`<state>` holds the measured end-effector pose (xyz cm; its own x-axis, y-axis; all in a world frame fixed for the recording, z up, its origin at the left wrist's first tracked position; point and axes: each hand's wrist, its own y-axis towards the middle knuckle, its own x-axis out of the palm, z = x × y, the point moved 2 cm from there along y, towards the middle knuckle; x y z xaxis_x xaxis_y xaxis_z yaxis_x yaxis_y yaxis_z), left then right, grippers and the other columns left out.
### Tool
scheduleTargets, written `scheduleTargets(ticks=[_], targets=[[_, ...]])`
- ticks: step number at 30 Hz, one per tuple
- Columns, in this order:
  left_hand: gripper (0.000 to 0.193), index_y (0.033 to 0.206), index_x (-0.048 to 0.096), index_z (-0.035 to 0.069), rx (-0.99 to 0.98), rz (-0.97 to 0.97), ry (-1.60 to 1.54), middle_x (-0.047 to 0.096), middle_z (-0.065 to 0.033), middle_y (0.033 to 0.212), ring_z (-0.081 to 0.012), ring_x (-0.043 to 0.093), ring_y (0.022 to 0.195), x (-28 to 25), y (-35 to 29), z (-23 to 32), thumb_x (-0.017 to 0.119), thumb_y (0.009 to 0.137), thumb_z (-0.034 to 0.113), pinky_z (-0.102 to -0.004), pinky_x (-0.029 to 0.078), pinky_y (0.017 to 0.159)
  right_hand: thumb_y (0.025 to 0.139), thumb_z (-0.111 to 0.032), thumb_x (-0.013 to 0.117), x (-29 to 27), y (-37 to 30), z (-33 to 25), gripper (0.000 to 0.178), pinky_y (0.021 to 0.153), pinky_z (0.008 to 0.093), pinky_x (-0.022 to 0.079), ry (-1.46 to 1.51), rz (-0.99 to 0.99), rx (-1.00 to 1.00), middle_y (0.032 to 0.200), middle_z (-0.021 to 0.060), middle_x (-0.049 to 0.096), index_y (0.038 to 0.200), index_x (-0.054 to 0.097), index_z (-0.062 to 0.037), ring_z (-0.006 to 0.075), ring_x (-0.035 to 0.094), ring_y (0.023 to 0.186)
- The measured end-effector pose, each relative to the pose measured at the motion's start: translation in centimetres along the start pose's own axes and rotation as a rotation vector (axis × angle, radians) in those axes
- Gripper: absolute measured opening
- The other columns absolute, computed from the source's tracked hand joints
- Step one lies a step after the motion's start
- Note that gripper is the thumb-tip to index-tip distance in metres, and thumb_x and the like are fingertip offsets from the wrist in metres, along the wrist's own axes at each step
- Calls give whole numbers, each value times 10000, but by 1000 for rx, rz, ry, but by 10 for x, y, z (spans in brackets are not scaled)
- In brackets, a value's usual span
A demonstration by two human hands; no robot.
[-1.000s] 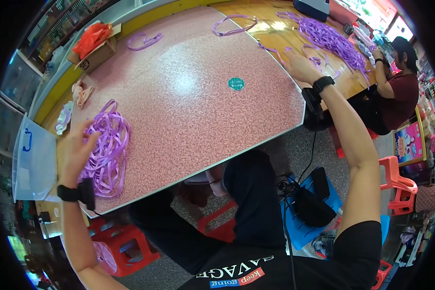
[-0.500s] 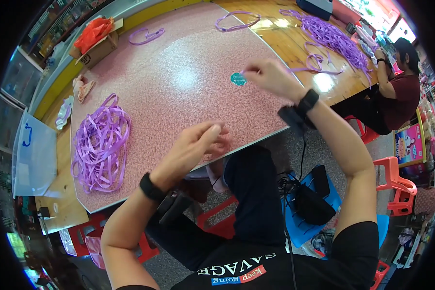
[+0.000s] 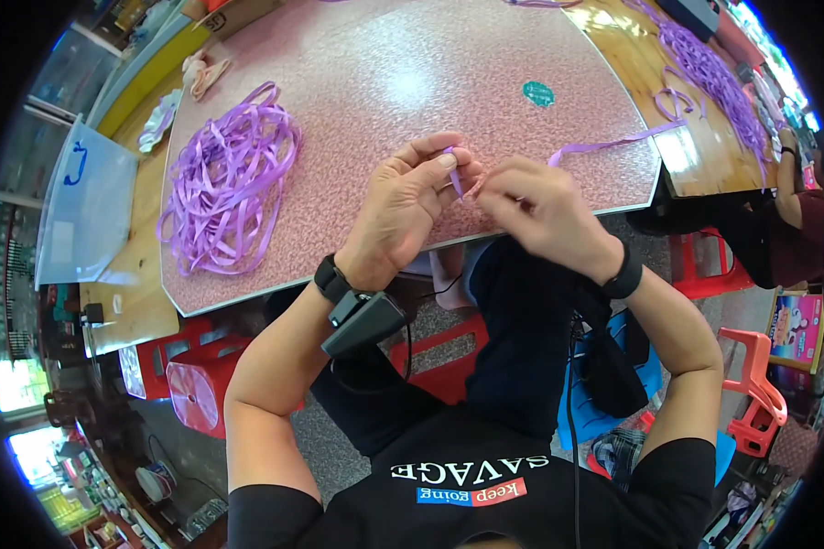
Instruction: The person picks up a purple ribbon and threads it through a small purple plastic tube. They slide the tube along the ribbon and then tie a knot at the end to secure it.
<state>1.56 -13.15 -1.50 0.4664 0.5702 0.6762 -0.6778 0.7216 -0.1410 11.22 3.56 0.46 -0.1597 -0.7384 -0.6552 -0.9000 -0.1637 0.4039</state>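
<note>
The pink table (image 3: 357,119) is speckled and glossy, with a bright glare patch toward its far half and a pale strip along its edge. Over its near edge, the left hand (image 3: 407,197) pinches a purple ribbon (image 3: 455,169) between thumb and forefinger, its other fingers curled. Just beside it, also over the table's near edge, the right hand (image 3: 545,215) has its fingers bent inward; whether it grips anything, I cannot tell. A purple strip (image 3: 613,145) runs from behind that hand across the table's right edge. On the table's left side lies a loose pile (image 3: 233,178) of purple ribbon, and toward its right a green sticker (image 3: 538,93). A pale cloth (image 3: 203,78) sits at the table's far left edge. Left of the table stands a clear bin (image 3: 82,206). Right of the table is a wooden surface (image 3: 627,46) carrying a purple heap (image 3: 710,78), with a co-worker (image 3: 801,220) seated beyond. Below the table's near edge are a round red stool (image 3: 192,393) to the left, a blue stool (image 3: 652,377) to the right, and grey floor (image 3: 325,439) between. A poster (image 3: 795,331) stands well right of the table.
</note>
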Motion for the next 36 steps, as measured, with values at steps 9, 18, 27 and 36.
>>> scheduleTargets(ticks=[9, 18, 27, 36], targets=[[185, 1079, 579, 54, 118, -203, -97, 588, -75, 913, -129, 482, 765, 6, -21, -5, 507, 916, 1, -289, 421, 739, 1054, -356, 447, 7, 14, -4, 397, 486, 180, 373, 1037, -82, 674, 928, 18, 666, 1198, 610, -24, 46, 430, 606], [190, 1053, 568, 42, 134, -254, 129, 574, -55, 858, -89, 419, 683, 3, -29, 3, 482, 896, -20, -235, 330, 635, 1046, -318, 476, 12, 9, -8, 334, 501, 181, 355, 1297, 0, 674, 912, 2, 633, 1148, 616, -33, 39, 433, 628], [203, 1008, 581, 34, 154, -177, 369, 598, -57, 859, -70, 415, 690, 8, -36, 6, 456, 869, -46, -229, 328, 634, 1044, -296, 476, 13, 5, -6, 337, 498, 184, 376, 1417, -72, 590, 856, 0, 574, 1201, 584, -19, 44, 444, 626], [173, 1020, 584, 28, 109, -183, 409, 627, -41, 929, -58, 542, 817, 1, -36, 6, 490, 887, -32, -202, 429, 731, 1016, -258, 542, 16, 3, -3, 254, 501, 187, 376, 1384, -39, 563, 817, -17, 560, 1129, 610, -41, 39, 443, 608]])
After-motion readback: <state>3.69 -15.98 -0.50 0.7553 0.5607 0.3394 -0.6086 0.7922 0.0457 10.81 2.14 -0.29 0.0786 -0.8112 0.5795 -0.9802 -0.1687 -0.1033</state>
